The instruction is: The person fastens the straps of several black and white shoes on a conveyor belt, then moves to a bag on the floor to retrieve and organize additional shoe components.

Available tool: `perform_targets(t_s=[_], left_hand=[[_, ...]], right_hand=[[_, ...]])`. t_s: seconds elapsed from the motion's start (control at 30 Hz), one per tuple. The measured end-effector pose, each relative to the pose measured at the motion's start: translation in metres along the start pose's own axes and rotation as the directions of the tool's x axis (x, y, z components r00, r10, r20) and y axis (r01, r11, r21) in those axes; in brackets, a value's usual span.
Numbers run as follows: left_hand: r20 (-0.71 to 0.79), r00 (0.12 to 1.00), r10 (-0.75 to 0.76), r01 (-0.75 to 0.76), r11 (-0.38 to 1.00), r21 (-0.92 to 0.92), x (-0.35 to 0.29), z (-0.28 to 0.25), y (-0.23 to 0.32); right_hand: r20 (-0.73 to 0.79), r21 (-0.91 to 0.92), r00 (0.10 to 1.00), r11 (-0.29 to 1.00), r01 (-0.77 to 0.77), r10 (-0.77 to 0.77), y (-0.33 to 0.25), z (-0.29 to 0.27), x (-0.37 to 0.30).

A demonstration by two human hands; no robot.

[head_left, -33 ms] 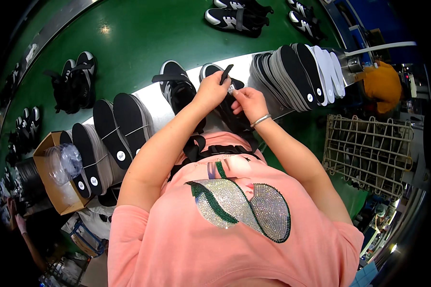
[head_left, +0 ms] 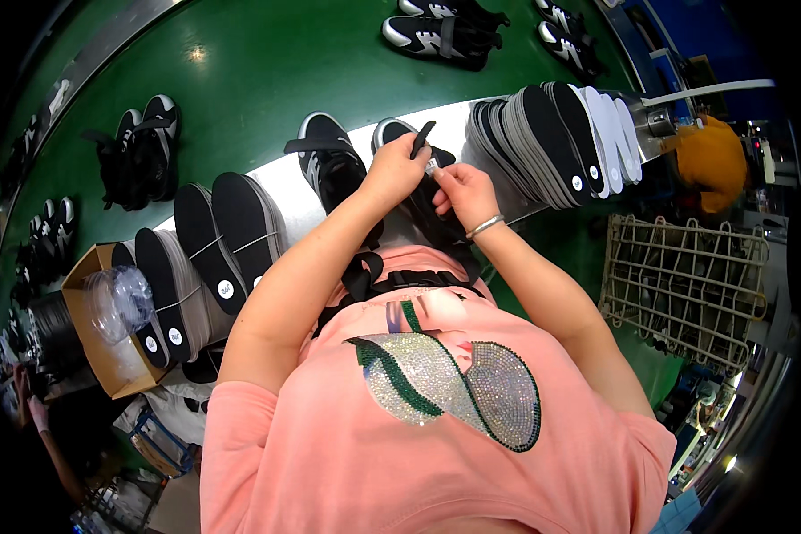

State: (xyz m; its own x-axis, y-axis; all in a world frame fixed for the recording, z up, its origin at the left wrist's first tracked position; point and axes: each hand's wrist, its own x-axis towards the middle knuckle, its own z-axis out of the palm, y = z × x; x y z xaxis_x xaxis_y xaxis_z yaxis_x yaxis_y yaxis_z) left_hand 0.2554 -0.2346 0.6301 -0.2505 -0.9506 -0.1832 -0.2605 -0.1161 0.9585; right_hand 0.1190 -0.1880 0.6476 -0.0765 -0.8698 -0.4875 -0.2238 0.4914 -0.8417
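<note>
While the left grip (head_left: pixel 394 169) pinches a black strap (head_left: pixel 424 136), the right grip (head_left: pixel 468 192) a pale tag (head_left: pixel 432 166), I see clear plastic (head_left: pixel 123 301) inside the lower-left carton (head_left: pixel 93 356).

My left hand (head_left: pixel 395 169) and right hand (head_left: pixel 468 192) cover part of the black shoe (head_left: pixel 426 214) beneath them. The white tag (head_left: pixel 432 166) at my fingers is too small to make out. My left forearm (head_left: pixel 329 240) hides part of the adjacent shoe (head_left: pixel 329 173). Upper shoe (head_left: pixel 451 9) — cut off by the top edge. Wire basket (head_left: pixel 685 289) — contents dark, indistinct.
</note>
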Motion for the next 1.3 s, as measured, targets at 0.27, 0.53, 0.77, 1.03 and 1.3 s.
perform_targets(t_s=[0.27,0.53,0.77,1.03,1.3], left_hand=[[-0.04,0.999,-0.013,0.009,0.997,-0.081,0.008,0.004,-0.012],[0.152,0.945,0.291,-0.314,0.935,0.162,-0.048,-0.04,0.067],[-0.428,0.901,0.077,-0.01,0.987,0.158,-0.117,-0.146,0.051],[-0.786,0.337,0.518,0.874,0.138,0.466,-0.262,-0.301,-0.014],[-0.56,0.817,0.136,0.118,0.911,0.394,-0.135,-0.135,0.026]], right_hand=[[0.372,0.551,0.906,0.834,-0.04,-0.202,0.008,-0.041,-0.001],[0.137,0.057,0.922,0.932,0.358,-0.363,-0.034,-0.023,-0.039],[0.094,-0.014,0.946,0.95,0.312,-0.309,0.006,-0.045,-0.017],[0.222,-0.48,0.969,0.853,0.205,-0.108,0.045,-0.032,0.0],[0.257,-0.317,0.954,0.92,0.232,-0.152,0.028,0.014,0.001]])
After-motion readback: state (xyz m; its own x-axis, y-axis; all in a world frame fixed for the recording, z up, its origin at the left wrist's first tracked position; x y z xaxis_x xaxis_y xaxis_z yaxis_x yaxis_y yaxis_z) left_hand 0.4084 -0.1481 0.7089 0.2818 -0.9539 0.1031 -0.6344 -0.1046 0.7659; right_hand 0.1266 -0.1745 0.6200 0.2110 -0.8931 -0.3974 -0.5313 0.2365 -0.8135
